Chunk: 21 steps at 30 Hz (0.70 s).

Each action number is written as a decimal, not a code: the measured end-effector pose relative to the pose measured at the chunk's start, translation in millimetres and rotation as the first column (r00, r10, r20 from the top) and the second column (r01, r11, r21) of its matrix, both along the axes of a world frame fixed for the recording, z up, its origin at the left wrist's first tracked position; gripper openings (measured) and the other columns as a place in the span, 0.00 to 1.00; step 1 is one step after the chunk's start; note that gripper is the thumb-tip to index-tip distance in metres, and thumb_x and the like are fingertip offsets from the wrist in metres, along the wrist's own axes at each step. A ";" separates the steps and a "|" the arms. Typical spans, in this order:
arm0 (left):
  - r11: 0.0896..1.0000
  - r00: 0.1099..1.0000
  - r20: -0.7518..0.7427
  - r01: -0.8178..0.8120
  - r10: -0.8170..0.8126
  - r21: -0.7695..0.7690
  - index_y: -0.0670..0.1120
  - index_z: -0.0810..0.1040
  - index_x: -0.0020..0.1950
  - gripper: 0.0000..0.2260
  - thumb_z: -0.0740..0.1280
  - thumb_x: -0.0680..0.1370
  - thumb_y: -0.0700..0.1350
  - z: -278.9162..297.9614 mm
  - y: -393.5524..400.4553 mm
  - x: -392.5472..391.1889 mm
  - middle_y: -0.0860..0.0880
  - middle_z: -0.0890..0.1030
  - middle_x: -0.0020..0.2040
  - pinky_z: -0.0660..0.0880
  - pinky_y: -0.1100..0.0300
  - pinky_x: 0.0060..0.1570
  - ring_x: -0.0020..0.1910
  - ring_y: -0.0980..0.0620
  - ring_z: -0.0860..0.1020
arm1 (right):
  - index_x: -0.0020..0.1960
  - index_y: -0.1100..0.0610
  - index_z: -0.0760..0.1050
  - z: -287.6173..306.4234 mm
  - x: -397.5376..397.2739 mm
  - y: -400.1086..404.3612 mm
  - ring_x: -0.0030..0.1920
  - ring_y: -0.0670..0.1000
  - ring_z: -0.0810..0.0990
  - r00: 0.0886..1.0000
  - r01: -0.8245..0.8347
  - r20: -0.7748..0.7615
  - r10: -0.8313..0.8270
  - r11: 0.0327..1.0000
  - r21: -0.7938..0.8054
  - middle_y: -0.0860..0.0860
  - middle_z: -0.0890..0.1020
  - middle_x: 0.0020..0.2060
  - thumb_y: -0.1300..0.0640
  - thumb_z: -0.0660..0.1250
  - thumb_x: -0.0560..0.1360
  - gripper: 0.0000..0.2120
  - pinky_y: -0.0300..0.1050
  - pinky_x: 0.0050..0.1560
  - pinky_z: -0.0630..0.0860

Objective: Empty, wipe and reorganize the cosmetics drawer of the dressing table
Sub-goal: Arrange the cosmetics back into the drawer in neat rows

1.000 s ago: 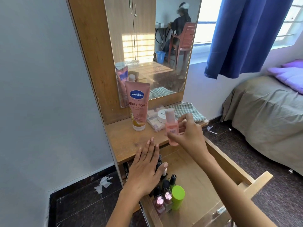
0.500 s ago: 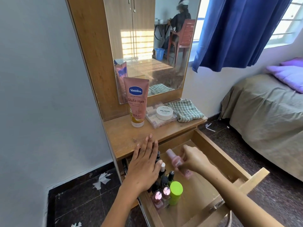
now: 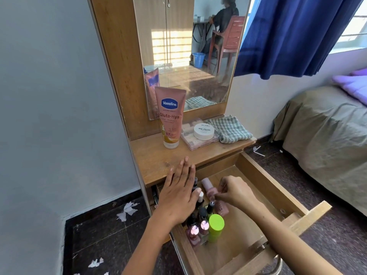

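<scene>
A: Where is the drawer [image 3: 264, 181]?

B: Lower middle of the frame, pulled out of the wooden table [image 3: 158, 157]. Its wooden floor is bare on the right half; a cluster of small bottles stands along its left side.

A: What are the hands doing?

B: The left hand [image 3: 178, 197] lies flat, fingers straight and together, palm down. Its fingertips rest on the front edge of the table and the palm is over the left rear corner of the drawer, above the nail polish bottles [image 3: 198, 225]. It grips nothing.

A: And the other?

B: The right hand [image 3: 236, 192] reaches into the drawer from the lower right. Its fingers are curled round a pink bottle [image 3: 210, 190], which leans with its cap toward the upper left. The bottle is low inside the drawer, just beside the polish cluster. I cannot tell whether its base touches the drawer floor.

A: What else is in the drawer?

B: A green-capped bottle [image 3: 216, 227] stands just right of the polish bottles, toward the front.

A: On the table?

B: In the middle of the frame, a pink lotion tube [image 3: 170, 116] stands on its cap before the mirror [image 3: 188, 56]. To its right lies a clear flat case [image 3: 190, 139] with a white round jar [image 3: 204, 131] on top, then a folded checked cloth [image 3: 230, 129].

A: The surroundings?

B: A bed [image 3: 327, 132] at the right, a blue curtain [image 3: 294, 34] at the upper right, and paper scraps [image 3: 127, 211] on the dark floor at the lower left.
</scene>
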<state>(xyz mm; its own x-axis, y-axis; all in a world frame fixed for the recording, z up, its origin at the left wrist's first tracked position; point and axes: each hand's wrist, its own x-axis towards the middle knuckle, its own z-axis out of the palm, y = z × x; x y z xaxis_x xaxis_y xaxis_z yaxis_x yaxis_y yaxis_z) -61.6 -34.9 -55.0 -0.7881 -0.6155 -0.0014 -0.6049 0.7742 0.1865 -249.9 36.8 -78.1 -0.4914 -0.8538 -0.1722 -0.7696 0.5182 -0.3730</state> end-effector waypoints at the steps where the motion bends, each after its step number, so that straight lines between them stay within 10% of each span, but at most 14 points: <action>1: 1.000 1.000 -0.002 0.000 0.000 0.001 0.49 0.28 0.73 0.28 0.43 0.83 0.56 0.1 0.0 -0.4 0.51 0.20 0.69 0.20 0.60 0.62 0.66 0.57 0.19 | 0.44 0.51 0.74 0.3 1.1 0.1 0.43 0.50 0.78 1.000 -0.002 -0.007 0.002 1.000 0.002 0.48 0.79 0.41 0.45 0.74 0.66 0.15 0.48 0.39 0.74; 21: 1.000 1.000 -0.009 -0.001 0.001 0.011 0.49 0.29 0.73 0.28 0.44 0.83 0.56 -1.7 -1.0 -0.3 0.50 0.22 0.71 0.23 0.57 0.66 0.65 0.58 0.19 | 0.54 0.57 0.70 -4.7 10.4 -6.8 0.52 0.59 0.79 0.983 -0.017 -0.182 0.017 1.000 0.001 0.55 0.78 0.52 0.51 0.67 0.73 0.14 0.48 0.43 0.72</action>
